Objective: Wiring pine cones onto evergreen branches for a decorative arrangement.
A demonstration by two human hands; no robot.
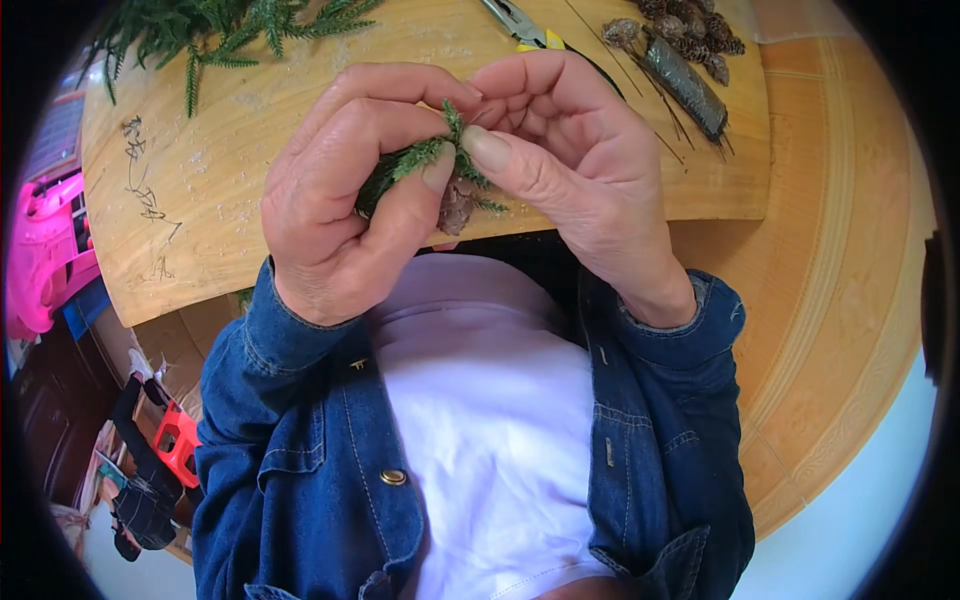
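At the near edge of the table, a green sprig is sitting in the left hand, pinched between thumb and fingers; a brown cone is showing just below. Right hand is resting its thumb against the sprig; cannot tell whether it is gripping. Beyond, left to right, branches, pliers and loose cones are lying.

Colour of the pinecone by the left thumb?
The pinecone is brown, seen best in the head view.
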